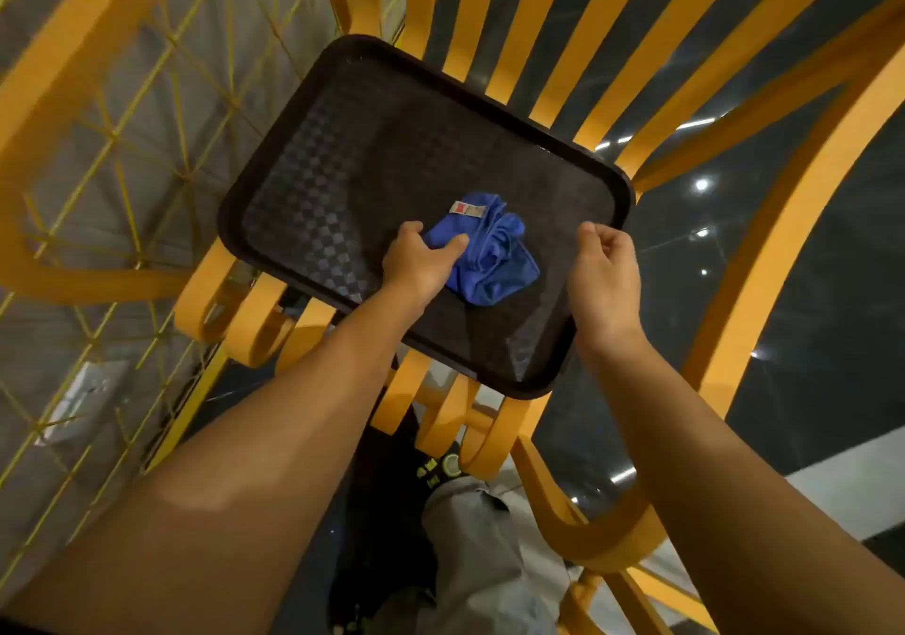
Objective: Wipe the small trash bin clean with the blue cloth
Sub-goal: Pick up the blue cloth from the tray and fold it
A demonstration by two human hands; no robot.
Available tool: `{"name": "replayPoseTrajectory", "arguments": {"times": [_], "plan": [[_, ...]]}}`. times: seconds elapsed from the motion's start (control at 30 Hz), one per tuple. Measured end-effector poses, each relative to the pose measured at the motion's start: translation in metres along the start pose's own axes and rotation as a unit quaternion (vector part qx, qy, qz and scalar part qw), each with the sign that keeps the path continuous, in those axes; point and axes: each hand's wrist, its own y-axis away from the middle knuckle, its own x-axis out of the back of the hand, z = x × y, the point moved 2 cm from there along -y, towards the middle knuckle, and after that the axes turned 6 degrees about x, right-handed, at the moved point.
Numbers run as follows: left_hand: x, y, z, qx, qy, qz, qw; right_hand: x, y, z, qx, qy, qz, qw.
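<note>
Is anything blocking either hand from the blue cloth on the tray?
Nothing visible. The left hand already touches the blue cloth on the black tray; the right hand hovers beside it, bare tray between. No trash bin is in view.

One cloth (482, 250), one tray (343, 144), two hands.

The blue cloth (489, 255) looks soft and crumpled, the dark plastic tray (313, 193) has a checkered embossed texture, and the yellow slatted seat (534, 22) looks smooth and painted.

Unreadable tag (466, 209) on blue cloth (494, 262)
</note>
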Motion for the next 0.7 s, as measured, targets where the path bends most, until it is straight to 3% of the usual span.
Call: {"name": "replayPoseTrajectory", "arguments": {"times": [0.3, 0.43, 0.7], "plan": [[-0.006, 0.002, 0.001, 0.0, 0.004, -0.002, 1.0, -0.007, 0.005, 0.008, 0.003, -0.035, -0.013, 0.999], [0.002, 0.019, 0.001, -0.028, 0.067, -0.01, 0.997, -0.016, 0.013, 0.002, 0.01, -0.028, -0.021, 0.999], [0.065, 0.082, -0.017, -0.165, 0.154, 0.093, 0.97, -0.063, 0.065, -0.021, 0.074, -0.026, -0.145, 0.986]]}}
